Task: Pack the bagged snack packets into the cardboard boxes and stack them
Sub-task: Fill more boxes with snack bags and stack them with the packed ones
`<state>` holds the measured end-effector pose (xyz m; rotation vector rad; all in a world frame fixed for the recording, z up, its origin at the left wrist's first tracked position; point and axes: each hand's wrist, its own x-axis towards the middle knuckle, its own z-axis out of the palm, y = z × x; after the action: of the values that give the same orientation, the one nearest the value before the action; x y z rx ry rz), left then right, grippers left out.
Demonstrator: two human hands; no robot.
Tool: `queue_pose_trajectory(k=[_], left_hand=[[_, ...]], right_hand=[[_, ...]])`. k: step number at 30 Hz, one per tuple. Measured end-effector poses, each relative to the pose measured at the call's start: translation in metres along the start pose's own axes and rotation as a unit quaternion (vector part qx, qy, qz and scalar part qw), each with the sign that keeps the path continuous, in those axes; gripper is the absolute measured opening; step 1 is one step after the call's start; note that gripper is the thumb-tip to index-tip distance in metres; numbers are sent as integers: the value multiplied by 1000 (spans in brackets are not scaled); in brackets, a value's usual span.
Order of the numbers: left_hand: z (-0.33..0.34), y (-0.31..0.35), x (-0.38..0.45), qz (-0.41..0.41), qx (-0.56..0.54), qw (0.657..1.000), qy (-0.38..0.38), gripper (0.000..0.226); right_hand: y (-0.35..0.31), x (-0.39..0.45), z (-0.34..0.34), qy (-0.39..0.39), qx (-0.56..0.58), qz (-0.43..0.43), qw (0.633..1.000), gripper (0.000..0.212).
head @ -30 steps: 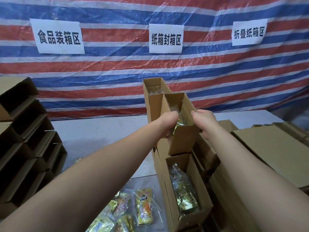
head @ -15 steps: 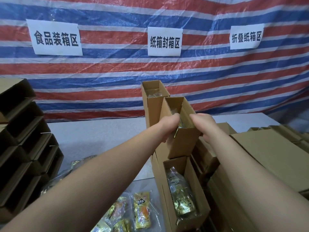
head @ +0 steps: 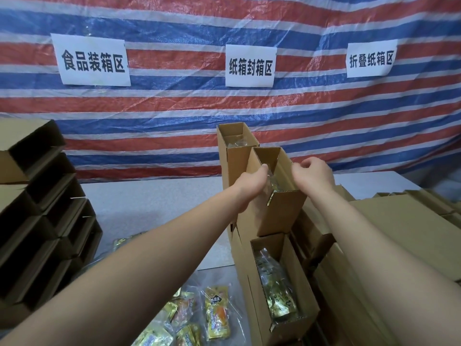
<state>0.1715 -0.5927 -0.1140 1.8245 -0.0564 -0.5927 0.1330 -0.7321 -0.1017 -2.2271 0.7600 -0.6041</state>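
Head view: two hands at the open top of a tilted cardboard box on a stack.
The tilted box [head: 277, 208] sits between the hands, its mouth facing up, a clear bag of snack packets [head: 273, 182] showing inside just beside the left fingers. The left hand [head: 252, 182] has its fingers curled over the box's near-left rim and reaching into the opening, touching the bag; whether it pinches the bag cannot be told. The right hand [head: 313, 174] hovers at the right rim, fingers loosely curled, holding nothing visible. Directly below the hands, a lower box [head: 289, 290] lies open with a filled bag [head: 274, 288] in it; behind them stands a taller open box [head: 235, 148]. Below the left forearm, loose snack packets [head: 215, 313] lie on the table [head: 149, 203].
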Motion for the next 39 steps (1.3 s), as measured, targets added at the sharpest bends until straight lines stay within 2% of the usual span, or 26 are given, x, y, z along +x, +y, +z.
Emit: queue_pose_trajectory(k=[2, 4, 9, 12, 15, 18, 20, 26, 29, 32, 33, 36, 39], left_hand=[[-13, -3, -5, 18, 20, 1000, 11, 80], [-30, -7, -10, 47, 34, 998, 26, 74], [-90, -18, -41, 130, 39, 987, 88, 46], [-137, -31, -66, 161, 66, 974, 146, 29], [-191, -48, -90, 167, 100, 960, 203, 22], [-247, -68, -111, 164, 129, 945, 252, 38], [-283, -83, -123, 158, 153, 931, 292, 40], [-374, -134, -138, 145, 195, 904, 351, 11], [-415, -150, -127, 137, 278, 861, 403, 28], [-457, -156, -100, 115, 417, 781, 451, 52], [-470, -157, -89, 97, 450, 766, 448, 60], [-495, -154, -51, 62, 502, 749, 428, 78], [-504, -149, -21, 67, 531, 737, 413, 82]], right_hand=[[-13, -9, -1, 51, 22, -68, 996, 15], [-34, -24, 2, 47, 54, -115, 991, 5], [-96, -75, 29, -32, 85, -171, 981, 21], [-134, -106, 54, -70, 128, -193, 970, 19], [-172, -139, 86, -104, 172, -209, 957, 16], [-207, -174, 121, -152, 205, -211, 944, 14], [-225, -196, 143, -177, 223, -215, 934, 13], [-256, -248, 205, -247, 219, -227, 916, 9], [-267, -259, 229, -276, 190, -226, 915, 12], [-283, -260, 244, -308, 171, -218, 910, 33], [-288, -258, 249, -313, 169, -213, 910, 41], [-296, -253, 260, -315, 167, -203, 912, 53], [-299, -247, 265, -311, 143, -212, 915, 56]])
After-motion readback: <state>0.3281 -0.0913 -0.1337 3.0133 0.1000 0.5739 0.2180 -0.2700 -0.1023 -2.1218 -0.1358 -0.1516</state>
